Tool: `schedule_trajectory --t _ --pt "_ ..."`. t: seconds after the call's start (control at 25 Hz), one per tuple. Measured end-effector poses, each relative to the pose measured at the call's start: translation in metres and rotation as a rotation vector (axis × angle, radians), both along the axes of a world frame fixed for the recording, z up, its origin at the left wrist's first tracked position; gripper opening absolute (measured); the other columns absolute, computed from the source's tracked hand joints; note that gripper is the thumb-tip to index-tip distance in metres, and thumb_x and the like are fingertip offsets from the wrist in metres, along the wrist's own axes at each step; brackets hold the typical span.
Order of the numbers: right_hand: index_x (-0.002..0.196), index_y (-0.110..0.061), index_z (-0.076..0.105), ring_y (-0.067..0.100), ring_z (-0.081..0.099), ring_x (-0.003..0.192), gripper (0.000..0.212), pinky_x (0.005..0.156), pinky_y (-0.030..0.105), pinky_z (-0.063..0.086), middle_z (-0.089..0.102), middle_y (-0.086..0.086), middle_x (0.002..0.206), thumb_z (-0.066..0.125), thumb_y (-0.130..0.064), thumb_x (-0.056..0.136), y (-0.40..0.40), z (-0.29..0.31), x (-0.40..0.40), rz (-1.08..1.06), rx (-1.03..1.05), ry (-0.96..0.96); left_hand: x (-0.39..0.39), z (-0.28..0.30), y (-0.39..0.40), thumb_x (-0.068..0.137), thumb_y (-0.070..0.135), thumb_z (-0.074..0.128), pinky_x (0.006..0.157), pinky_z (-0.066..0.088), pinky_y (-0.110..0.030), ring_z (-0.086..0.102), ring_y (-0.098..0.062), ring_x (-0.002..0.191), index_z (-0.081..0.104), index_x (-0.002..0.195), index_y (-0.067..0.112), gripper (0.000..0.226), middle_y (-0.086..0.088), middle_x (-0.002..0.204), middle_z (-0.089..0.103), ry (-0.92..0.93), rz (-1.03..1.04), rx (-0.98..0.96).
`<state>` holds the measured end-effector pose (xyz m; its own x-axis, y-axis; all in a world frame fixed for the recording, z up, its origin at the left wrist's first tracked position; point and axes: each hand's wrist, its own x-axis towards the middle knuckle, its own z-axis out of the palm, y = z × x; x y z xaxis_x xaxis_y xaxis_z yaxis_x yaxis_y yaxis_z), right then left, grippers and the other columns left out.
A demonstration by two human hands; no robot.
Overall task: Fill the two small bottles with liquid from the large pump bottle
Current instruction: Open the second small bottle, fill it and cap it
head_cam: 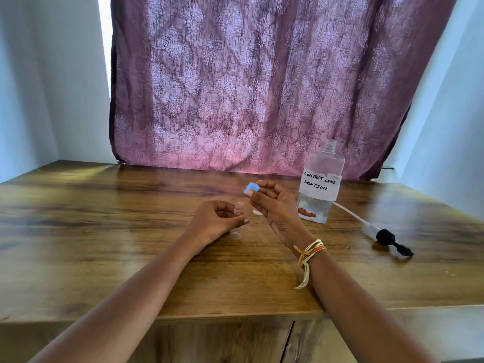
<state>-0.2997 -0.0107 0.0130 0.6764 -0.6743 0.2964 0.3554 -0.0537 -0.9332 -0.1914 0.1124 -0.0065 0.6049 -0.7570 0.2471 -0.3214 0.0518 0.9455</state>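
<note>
My left hand (217, 221) grips a small clear bottle (237, 224), tilted with its open mouth toward my right hand. My right hand (275, 203) pinches a blue cap (252, 189) just above and right of that bottle. The large clear bottle (320, 184) labelled "contact lens solution" stands upright to the right of my right hand, its neck open and a little liquid at the bottom. Its black pump head with white tube (387, 238) lies on the table to the right. A small white object (257, 211), partly hidden, sits behind my right hand.
The wooden table (104, 231) reaches back to a purple patterned curtain (248, 87), with pale walls on both sides. Its front edge runs just below my forearms, above a cabinet front.
</note>
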Motion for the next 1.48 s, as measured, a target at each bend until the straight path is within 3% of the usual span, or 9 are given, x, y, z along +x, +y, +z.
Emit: schedule_trajectory --t 0.12,0.28,0.52,0.72,0.92,1.08,1.24,1.4,1.48 --pt "0.098 -0.010 0.068 0.022 0.069 0.092 0.022 0.091 0.041 0.053 0.075 0.011 0.096 0.077 -0.005 0.079 0.000 -0.004 0.002 -0.092 -0.092 0.068 0.001 0.000 0.000 0.063 0.024 0.088 0.069 0.058 -0.027 0.071 -0.012 0.077 0.075 0.089 0.010 0.032 -0.004 0.085 0.077 0.009 0.036 -0.005" --pt "0.111 -0.010 0.069 0.021 0.067 0.093 0.023 0.082 0.035 0.054 0.069 0.001 0.091 0.060 -0.006 0.091 -0.006 -0.003 0.016 -0.204 -0.486 0.300 0.003 -0.002 0.000 0.062 0.025 0.089 0.076 0.058 -0.036 0.070 -0.014 0.076 0.074 0.090 0.009 0.036 -0.010 0.087 0.076 0.036 0.028 0.011" --pt "0.106 -0.004 0.069 0.010 0.057 0.082 0.027 0.064 0.002 0.040 0.066 0.004 0.099 0.062 0.002 0.081 -0.020 0.014 0.045 -0.191 -0.960 0.513 0.009 0.002 0.003 0.057 0.024 0.091 0.081 0.057 -0.030 0.069 -0.011 0.079 0.069 0.091 0.018 0.041 -0.005 0.088 0.076 0.077 -0.029 0.069" --pt "0.104 -0.005 0.070 0.025 0.064 0.102 0.025 0.089 0.039 0.053 0.069 0.013 0.109 0.067 0.000 0.079 -0.025 0.003 0.066 -0.052 -1.165 0.739 0.021 0.003 0.007 0.038 0.032 0.092 0.099 0.051 -0.048 0.067 -0.034 0.106 0.071 0.097 0.011 0.066 -0.021 0.106 0.072 0.166 -0.129 0.159" --pt "0.120 -0.012 0.065 0.022 0.064 0.104 0.038 0.090 0.035 0.052 0.067 0.009 0.115 0.070 -0.011 0.083 -0.025 0.001 0.063 -0.056 -1.146 0.733 0.022 0.005 0.008 0.070 -0.004 0.079 0.101 0.048 -0.049 0.064 -0.036 0.109 0.068 0.101 0.002 0.033 -0.029 0.114 0.066 0.235 -0.175 0.153" --pt "0.125 -0.012 0.060 0.014 0.060 0.103 0.039 0.084 0.023 0.046 0.065 0.006 0.119 0.062 -0.007 0.087 -0.019 -0.002 0.044 -0.083 -1.060 0.669 0.019 0.010 0.011 0.077 0.003 0.075 0.088 0.055 -0.032 0.066 -0.020 0.093 0.067 0.096 0.009 0.022 -0.014 0.099 0.069 0.279 -0.187 0.128" --pt "0.112 -0.011 0.069 0.015 0.066 0.095 0.032 0.088 0.029 0.054 0.071 0.007 0.106 0.056 0.000 0.084 -0.016 0.005 0.010 -0.218 -1.061 0.531 0.017 0.004 0.007 0.078 0.012 0.076 0.082 0.056 -0.031 0.067 -0.019 0.090 0.068 0.093 0.013 0.018 -0.013 0.097 0.070 0.206 -0.124 0.077" --pt "0.092 -0.010 0.077 0.007 0.065 0.071 0.019 0.069 0.004 0.046 0.075 0.001 0.083 0.064 -0.001 0.081 -0.025 0.023 -0.026 -0.461 -1.032 0.382 0.003 0.001 0.002 0.079 0.011 0.075 0.080 0.057 -0.030 0.066 -0.019 0.087 0.071 0.091 0.013 0.014 -0.015 0.094 0.073 0.110 -0.159 0.031" --pt "0.090 -0.012 0.076 0.003 0.062 0.067 0.018 0.065 0.001 0.043 0.072 -0.004 0.079 0.065 -0.001 0.082 -0.034 0.031 -0.043 -0.511 -0.962 0.380 -0.002 0.001 0.002 0.080 0.013 0.075 0.074 0.056 -0.027 0.066 -0.017 0.083 0.072 0.093 0.012 0.014 -0.019 0.097 0.074 0.047 -0.151 0.016"
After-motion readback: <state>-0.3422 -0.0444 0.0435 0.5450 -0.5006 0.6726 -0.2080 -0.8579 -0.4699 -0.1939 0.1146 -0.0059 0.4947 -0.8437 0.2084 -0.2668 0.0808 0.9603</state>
